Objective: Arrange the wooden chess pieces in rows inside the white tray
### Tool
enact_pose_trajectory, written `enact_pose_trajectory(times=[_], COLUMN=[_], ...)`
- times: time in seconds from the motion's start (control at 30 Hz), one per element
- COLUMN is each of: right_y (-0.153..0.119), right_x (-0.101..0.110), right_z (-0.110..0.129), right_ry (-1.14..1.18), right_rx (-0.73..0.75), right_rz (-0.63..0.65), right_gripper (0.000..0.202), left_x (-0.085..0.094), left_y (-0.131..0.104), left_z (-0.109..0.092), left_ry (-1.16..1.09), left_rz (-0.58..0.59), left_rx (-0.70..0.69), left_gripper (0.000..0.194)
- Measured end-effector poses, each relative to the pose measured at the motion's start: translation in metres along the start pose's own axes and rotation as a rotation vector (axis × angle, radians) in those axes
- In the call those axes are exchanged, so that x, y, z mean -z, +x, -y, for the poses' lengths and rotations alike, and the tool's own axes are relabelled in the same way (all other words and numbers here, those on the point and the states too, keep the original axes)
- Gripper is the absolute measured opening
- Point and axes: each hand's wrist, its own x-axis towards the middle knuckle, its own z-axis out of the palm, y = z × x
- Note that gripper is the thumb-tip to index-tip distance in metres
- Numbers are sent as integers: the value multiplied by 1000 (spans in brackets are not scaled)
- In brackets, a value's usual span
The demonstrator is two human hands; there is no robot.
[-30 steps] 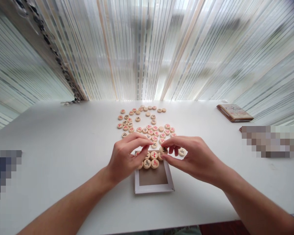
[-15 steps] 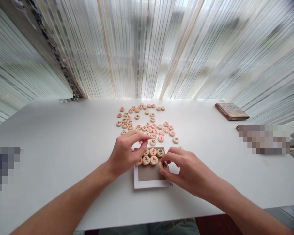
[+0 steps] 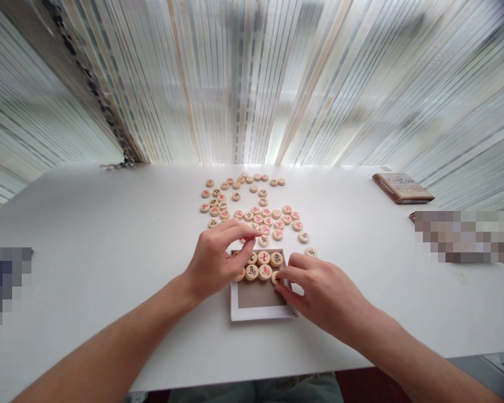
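Observation:
Between its thumb and fingers, my right hand (image 3: 319,285) pinches a round wooden Chinese chess piece (image 3: 276,277) with a black character, partly covered by the fingertips. This piece sits at the right end of the second row inside a shallow white-rimmed box (image 3: 260,314). Beside it lie a red-marked piece (image 3: 265,272) and a black-marked piece (image 3: 252,272); another row is above them. Over the box's upper left corner hovers my left hand (image 3: 216,260), its thumb and index finger slightly apart with nothing visible between them. It hides the leftmost pieces.
Many loose Chinese chess pieces (image 3: 278,234) are scattered on the white table (image 3: 109,268) beyond the box, some face down. One piece (image 3: 311,252) lies near my right hand. A flat brown box (image 3: 403,188) and a blurred-out item (image 3: 459,235) lie at the right. Striped curtains (image 3: 252,84) hang behind.
My right hand has moved the held piece slightly up and left, bringing it in line with the second row in the box. My left hand has hardly moved.

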Motion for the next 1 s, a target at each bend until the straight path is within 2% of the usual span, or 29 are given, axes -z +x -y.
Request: enact_pose_trajectory(times=[0.53, 0.67, 0.83, 0.93, 1.0], right_y=[6, 4, 16, 40, 60], right_x=[3, 9, 42, 69, 85], right_z=[1, -3, -13, -20, -27], right_ry=[-11, 52, 180, 239, 286], right_rx=[-73, -34, 56, 53, 0], right_rz=[22, -31, -244, -353, -380], right_gripper=[17, 11, 15, 23, 29], left_x=[1, 1, 8, 19, 28], left_y=[1, 1, 5, 12, 17], left_z=[1, 1, 5, 13, 21], left_ry=[8, 5, 44, 120, 167], left_rz=[1, 1, -25, -73, -120], left_rx=[-3, 1, 13, 48, 84], left_gripper=[19, 20, 18, 15, 13])
